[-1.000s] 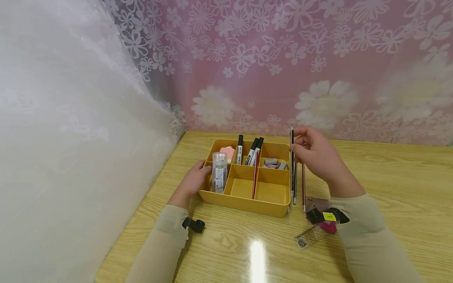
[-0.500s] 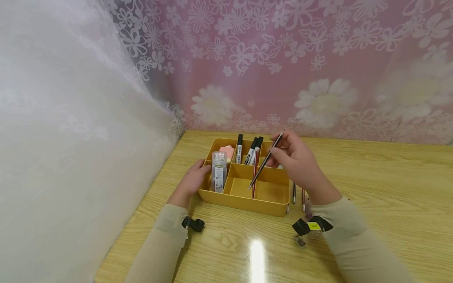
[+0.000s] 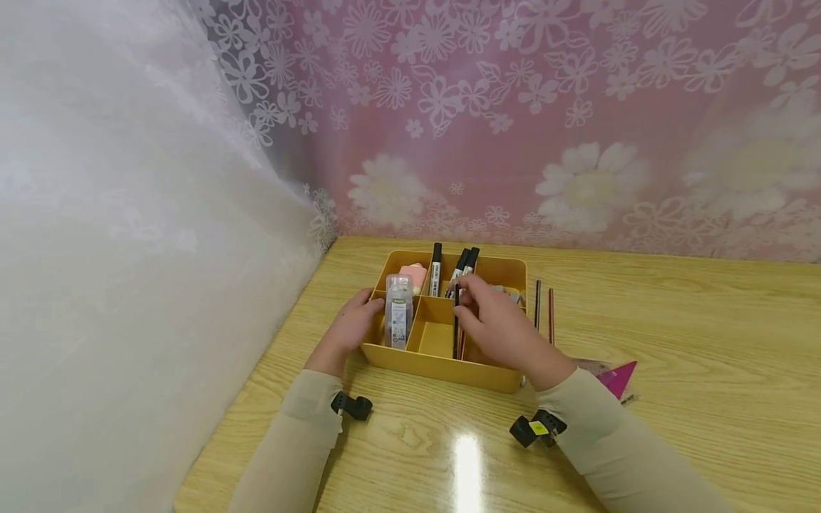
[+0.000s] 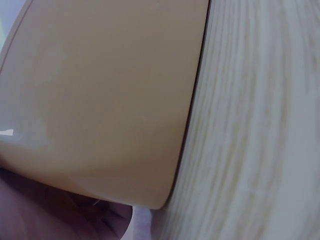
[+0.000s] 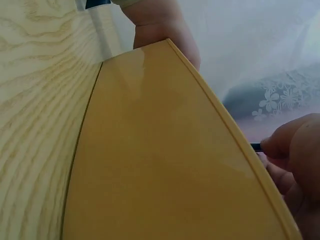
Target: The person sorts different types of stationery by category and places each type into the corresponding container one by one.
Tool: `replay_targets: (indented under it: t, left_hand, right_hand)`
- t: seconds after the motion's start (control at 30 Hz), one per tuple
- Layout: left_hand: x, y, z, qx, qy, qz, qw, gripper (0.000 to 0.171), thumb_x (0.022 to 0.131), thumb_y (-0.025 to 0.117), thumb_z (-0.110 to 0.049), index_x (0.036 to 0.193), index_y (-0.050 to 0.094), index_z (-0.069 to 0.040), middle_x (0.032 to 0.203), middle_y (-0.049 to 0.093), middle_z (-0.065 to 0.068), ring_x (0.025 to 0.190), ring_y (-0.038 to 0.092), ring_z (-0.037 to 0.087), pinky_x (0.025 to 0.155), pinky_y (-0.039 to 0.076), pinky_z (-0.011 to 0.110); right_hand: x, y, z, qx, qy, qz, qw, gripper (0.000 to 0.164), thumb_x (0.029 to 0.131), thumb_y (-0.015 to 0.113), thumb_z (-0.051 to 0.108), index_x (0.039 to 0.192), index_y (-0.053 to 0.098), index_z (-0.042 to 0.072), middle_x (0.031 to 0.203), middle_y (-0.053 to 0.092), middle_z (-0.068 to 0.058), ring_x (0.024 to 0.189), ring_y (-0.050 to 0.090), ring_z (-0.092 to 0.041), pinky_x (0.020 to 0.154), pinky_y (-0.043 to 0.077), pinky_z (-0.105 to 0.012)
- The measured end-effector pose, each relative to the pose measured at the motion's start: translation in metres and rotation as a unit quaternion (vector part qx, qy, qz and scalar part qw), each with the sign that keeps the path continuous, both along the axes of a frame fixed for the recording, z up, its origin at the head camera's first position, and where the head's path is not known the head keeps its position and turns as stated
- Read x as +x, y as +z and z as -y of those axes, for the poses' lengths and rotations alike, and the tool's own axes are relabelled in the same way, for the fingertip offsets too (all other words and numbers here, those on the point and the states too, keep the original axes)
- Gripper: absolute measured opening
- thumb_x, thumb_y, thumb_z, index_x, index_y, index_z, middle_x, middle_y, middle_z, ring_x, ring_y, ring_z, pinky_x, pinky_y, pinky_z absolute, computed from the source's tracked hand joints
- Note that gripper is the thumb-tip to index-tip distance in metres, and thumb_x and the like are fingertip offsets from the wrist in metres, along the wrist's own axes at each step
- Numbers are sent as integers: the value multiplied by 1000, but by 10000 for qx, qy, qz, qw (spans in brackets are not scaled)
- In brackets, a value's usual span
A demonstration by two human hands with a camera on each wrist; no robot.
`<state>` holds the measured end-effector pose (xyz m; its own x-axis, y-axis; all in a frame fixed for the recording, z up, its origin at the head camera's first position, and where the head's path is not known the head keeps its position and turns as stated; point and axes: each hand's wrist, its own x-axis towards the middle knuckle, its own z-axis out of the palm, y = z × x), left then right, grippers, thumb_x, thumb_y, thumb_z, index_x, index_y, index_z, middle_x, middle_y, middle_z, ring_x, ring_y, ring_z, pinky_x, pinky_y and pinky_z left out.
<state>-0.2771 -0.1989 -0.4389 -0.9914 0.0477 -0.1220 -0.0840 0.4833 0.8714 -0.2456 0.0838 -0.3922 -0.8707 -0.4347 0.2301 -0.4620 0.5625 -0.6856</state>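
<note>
A yellow divided organizer (image 3: 442, 369) stands on the wooden table. My left hand (image 3: 349, 326) grips its left side, the thumb at the rim; the left wrist view shows fingers (image 4: 107, 217) against the outer wall. My right hand (image 3: 503, 324) pinches a dark pencil (image 3: 456, 320), held nearly upright with its lower end in the front middle compartment. Beside it, a red pencil (image 3: 462, 343) is mostly hidden by that hand. A clear plastic container (image 3: 399, 313) with a label stands front left. Markers (image 3: 436, 269) with black caps lean in the back middle compartment.
A pink object (image 3: 413, 276) lies in the back left compartment. Small grey erasers (image 3: 513, 293), partly covered, are back right. Right of the organizer lie a dark pencil (image 3: 537, 303), a red pencil (image 3: 551, 317) and a magenta triangular piece (image 3: 618, 379). A floral curtain (image 3: 487, 142) hangs behind.
My right hand has carried the dark pencil left from beside the organizer, over it, and down into the front middle compartment. My left hand has stayed on the organizer.
</note>
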Motion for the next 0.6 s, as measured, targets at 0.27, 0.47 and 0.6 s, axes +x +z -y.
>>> replay_targets:
  t: [0.27,0.47,0.6]
  left_hand:
    - [0,-1,0,54,-27,-20,10000,51,106,41,-37,149,47,-10,145,51,13,134,46,35,112,33,56]
    - [-1,-1,-1,19,20,26,10000,51,106,41,-37,150,46,-10,146,50,14,134,46,36,112,34,56]
    - [-1,-1,-1,-3,34,18,10000,51,106,41,-37,149,47,-10,146,51,14,134,46,35,112,34,55]
  right_hand:
    - [-9,2,-14,131,-373,131,9991,50,102,59,19,147,42,6,105,63,-3,80,59,-19,70,50,-36]
    - [-15,4,-25,6,-183,246,9995,46,103,57,19,147,46,11,106,64,-2,86,59,-19,74,50,-38]
    - [-17,4,-29,17,-54,339,9994,44,104,55,20,148,48,14,110,65,-2,90,61,-18,71,50,-37]
